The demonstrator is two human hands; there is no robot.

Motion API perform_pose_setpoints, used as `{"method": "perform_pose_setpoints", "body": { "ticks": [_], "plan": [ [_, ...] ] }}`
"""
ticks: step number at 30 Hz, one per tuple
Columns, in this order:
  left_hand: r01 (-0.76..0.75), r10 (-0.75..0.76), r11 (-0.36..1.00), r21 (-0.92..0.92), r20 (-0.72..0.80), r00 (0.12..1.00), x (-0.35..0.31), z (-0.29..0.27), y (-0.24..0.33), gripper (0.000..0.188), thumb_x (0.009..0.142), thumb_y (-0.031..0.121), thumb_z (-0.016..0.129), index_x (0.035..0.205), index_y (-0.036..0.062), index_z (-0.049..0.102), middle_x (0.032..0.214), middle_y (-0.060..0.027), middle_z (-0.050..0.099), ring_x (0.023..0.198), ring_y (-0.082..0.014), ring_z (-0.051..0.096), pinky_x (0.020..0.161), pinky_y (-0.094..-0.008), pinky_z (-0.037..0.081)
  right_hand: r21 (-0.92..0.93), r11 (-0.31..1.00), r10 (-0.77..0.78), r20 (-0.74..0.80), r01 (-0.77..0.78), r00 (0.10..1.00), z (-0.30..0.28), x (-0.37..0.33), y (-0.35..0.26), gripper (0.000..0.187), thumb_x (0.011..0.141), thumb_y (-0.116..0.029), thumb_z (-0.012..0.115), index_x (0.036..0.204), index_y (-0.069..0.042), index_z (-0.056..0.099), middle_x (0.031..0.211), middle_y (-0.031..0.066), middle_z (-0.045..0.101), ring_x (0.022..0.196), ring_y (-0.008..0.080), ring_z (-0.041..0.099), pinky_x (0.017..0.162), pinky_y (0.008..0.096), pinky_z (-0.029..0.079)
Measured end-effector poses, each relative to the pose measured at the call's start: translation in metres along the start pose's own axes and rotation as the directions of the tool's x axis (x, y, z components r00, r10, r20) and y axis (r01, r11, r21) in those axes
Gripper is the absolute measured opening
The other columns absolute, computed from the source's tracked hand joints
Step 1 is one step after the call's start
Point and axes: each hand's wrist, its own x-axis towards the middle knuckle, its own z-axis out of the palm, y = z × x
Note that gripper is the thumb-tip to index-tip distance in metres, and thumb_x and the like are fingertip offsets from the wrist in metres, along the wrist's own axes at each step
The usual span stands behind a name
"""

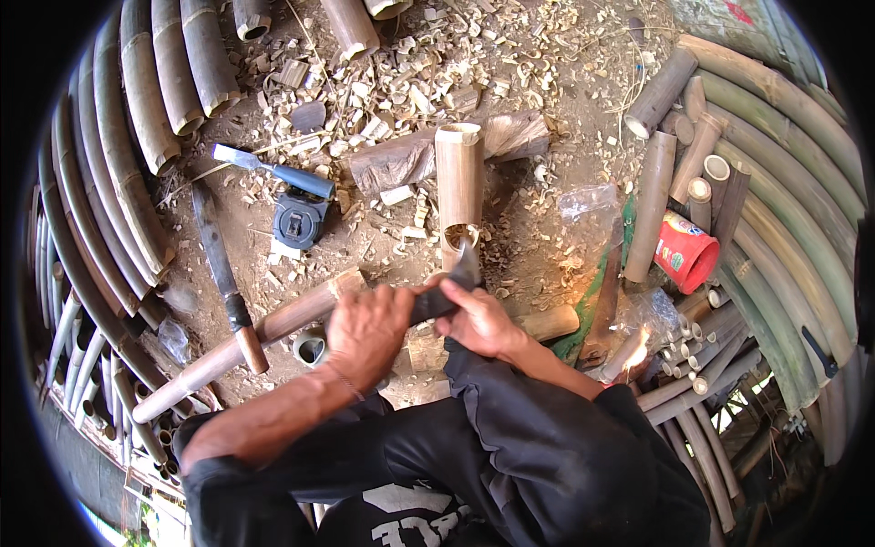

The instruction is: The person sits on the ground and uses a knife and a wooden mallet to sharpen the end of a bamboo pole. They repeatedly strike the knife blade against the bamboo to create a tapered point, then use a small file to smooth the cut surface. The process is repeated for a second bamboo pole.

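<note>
A knife [429, 307] with a dark blade slants up and right between my hands, its tip at the cut notch of a short bamboo tube [458, 182]. My left hand [369, 330] is closed around the knife's lower end. My right hand [483, 321] grips the blade's side, thumb laid along it. The tube points away from me, its upper part resting across a rough log [394, 168]. Shavings sit at the notch. Beneath my left forearm passes a longer bamboo pole [196, 372]. The knife's handle is mostly hidden by my left hand.
To the left lie a machete [215, 251], a blue-handled chisel [305, 181] and a tape measure [299, 221]. Bamboo poles [141, 82] are stacked at left, others [775, 228] at right. A red container [685, 252] lies at right. Shavings [383, 82] cover the ground ahead.
</note>
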Motion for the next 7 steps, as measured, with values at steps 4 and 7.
{"method": "perform_pose_setpoints", "body": {
  "ticks": [4, 7],
  "plan": [
    [-0.066, 0.056, 0.998, 0.019, 0.336, 0.940, 0.028, -0.054, -0.023, 0.016, 0.082, 0.014, 0.062, 0.095, 0.0081, 0.056, 0.084, -0.0071, 0.066, 0.074, -0.0293, 0.068, 0.076, -0.0409, 0.052, 0.146, 0.979, 0.099, 0.272, -0.143, 0.957, -0.011, 0.018, 0.001, 0.033, 0.103, -0.030, 0.050, 0.128, -0.009, 0.055, 0.096, 0.0071, 0.067, 0.067, 0.0185, 0.061, 0.073, 0.0397, 0.053],
    [0.007, 0.058, 0.991, -0.130, 0.483, 0.874, 0.031, -0.047, -0.029, 0.019, 0.080, 0.016, 0.064, 0.096, 0.0074, 0.057, 0.090, -0.0086, 0.069, 0.079, -0.0315, 0.070, 0.077, -0.0422, 0.053, -0.003, 0.996, 0.086, 0.137, -0.086, 0.987, -0.010, 0.011, -0.004, 0.036, 0.103, -0.030, 0.050, 0.133, -0.010, 0.052, 0.095, 0.0071, 0.067, 0.070, 0.0209, 0.063, 0.074, 0.0412, 0.053]
  ]
}}
